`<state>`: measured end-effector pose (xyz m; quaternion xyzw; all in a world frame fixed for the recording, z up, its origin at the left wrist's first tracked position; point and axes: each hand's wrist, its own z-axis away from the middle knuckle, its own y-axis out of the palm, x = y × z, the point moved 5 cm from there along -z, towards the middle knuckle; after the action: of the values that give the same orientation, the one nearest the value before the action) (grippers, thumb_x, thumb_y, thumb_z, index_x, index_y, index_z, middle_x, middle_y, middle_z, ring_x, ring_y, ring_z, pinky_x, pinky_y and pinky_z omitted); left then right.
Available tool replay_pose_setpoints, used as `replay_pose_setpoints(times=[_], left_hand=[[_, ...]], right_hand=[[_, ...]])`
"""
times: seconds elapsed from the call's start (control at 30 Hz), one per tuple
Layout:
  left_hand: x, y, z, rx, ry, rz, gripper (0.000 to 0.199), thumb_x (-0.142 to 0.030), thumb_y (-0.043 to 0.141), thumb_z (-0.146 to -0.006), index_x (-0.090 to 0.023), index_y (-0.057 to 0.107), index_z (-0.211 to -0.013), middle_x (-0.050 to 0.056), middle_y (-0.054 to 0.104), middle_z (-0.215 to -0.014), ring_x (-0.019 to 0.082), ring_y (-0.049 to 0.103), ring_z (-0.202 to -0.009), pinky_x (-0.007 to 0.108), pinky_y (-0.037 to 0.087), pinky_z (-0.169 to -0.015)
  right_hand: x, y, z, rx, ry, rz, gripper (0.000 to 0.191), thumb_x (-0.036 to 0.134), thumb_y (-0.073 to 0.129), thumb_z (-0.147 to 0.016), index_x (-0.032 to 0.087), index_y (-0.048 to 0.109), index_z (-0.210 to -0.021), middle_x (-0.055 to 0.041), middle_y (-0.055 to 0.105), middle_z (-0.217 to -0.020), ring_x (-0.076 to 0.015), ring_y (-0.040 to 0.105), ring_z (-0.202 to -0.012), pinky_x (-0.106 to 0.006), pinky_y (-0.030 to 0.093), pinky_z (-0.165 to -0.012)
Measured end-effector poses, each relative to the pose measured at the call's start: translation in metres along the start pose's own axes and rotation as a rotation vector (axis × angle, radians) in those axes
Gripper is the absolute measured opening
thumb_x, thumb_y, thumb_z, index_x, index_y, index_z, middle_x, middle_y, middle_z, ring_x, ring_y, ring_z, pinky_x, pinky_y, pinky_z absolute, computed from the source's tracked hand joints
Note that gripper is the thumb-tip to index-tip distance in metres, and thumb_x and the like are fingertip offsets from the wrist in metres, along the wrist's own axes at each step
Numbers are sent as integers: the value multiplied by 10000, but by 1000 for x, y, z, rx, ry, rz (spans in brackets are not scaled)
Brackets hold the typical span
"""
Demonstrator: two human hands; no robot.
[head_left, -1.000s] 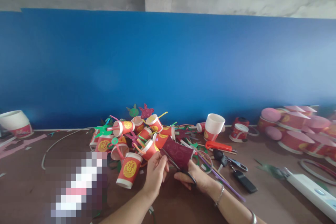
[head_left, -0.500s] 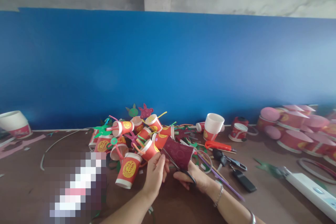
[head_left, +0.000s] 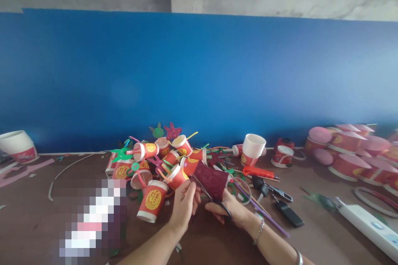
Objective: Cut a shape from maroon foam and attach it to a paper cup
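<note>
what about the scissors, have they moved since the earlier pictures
No, not visibly: the scissors in the right hand keep the same place against the orange tool lying to the right, so no direction shows.

From here I see a craft workshop — scissors (head_left: 207,193) at a maroon sheet (head_left: 215,179), decorated cups (head_left: 153,200) heaped nearby.

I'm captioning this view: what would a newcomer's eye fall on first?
First, the broad blue panel behind the brown table. Then the heap of red paper cups left of centre, and beside it the right hand holding scissors against a dark red sheet. Pink-topped cups, somewhat blurred, crowd the far right.
</note>
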<state>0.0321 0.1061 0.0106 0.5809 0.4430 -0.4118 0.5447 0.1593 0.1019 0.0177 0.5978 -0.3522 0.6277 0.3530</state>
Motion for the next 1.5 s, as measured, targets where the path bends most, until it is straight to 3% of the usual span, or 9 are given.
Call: replay_pose_setpoints(times=[0.13,0.5,0.7,1.13,1.5], left_hand=[[-1,3,2,13,-23,-6,401,-524,548,-761,-135,538,-662,-45,512,-450,12,293,-267,160,147,-314],[0,2,1,6,-35,-2,397,-524,555,-753,-138,543,-660,-45,516,-443,16,289,-267,164,146,-318],[3,3,1,53,-48,-9,385,-506,541,-766,-137,536,-654,-44,514,-445,14,288,-265,166,138,-315],[-1,4,2,77,-63,20,363,-472,553,-758,-149,502,-599,-49,488,-429,12,271,-273,162,127,-301],[3,3,1,81,-78,47,363,-443,563,-749,-153,483,-545,-45,484,-403,8,263,-265,157,123,-298]], right_hand=[[-2,0,0,-3,-4,14,317,375,722,-683,127,569,-808,78,464,-439,-51,390,-363,-157,330,-356],[-5,-2,-1,-17,-4,23,348,375,718,-684,131,575,-887,97,439,-421,-45,353,-338,-154,316,-335],[-10,-3,-1,-5,18,54,291,394,687,-699,132,562,-683,62,470,-417,-55,391,-354,-165,326,-357],[-13,-10,-3,50,-5,85,258,369,671,-737,125,587,-733,75,451,-413,-47,358,-347,-165,268,-347],[-13,-12,-3,78,7,55,310,408,703,-703,132,567,-663,69,456,-401,-47,368,-337,-171,263,-335]])
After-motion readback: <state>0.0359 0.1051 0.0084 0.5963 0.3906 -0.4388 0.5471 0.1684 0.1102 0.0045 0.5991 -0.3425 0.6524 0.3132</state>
